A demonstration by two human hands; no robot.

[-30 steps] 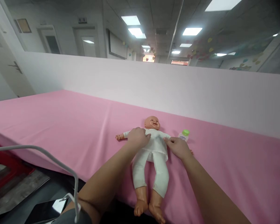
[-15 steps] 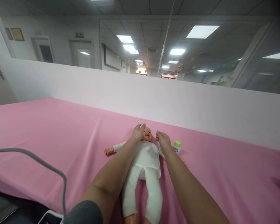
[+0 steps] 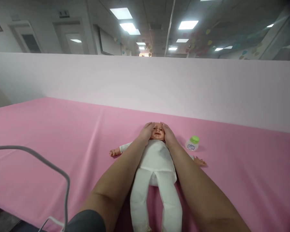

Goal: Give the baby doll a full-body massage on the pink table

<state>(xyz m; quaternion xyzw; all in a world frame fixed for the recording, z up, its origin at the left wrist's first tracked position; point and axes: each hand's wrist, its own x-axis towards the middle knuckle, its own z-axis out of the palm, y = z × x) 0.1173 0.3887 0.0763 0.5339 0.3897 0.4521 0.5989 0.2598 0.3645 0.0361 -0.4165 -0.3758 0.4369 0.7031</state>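
Observation:
A baby doll [image 3: 157, 156] in a white top and white trousers lies on its back on the pink sheet [image 3: 74, 129], its smiling face up. My left hand [image 3: 147, 130] rests against the left side of the doll's head, fingers stretched up towards the forehead. Against the right side of the head lies my right hand [image 3: 168, 132], fingers also extended. The face shows between both hands. My forearms cover most of the doll's arms. Right of my right hand is a clear bottle [image 3: 192, 143] with a green cap.
A white wall [image 3: 145, 83] with glass above it runs behind the pink surface. On the left, a grey cable [image 3: 38, 156] arches over the sheet and bends down near my left sleeve [image 3: 87, 221].
Both hands have come inward onto the sides of the doll's head; the right hand was apart from it before. The view has tilted down, and the bottle shows more fully.

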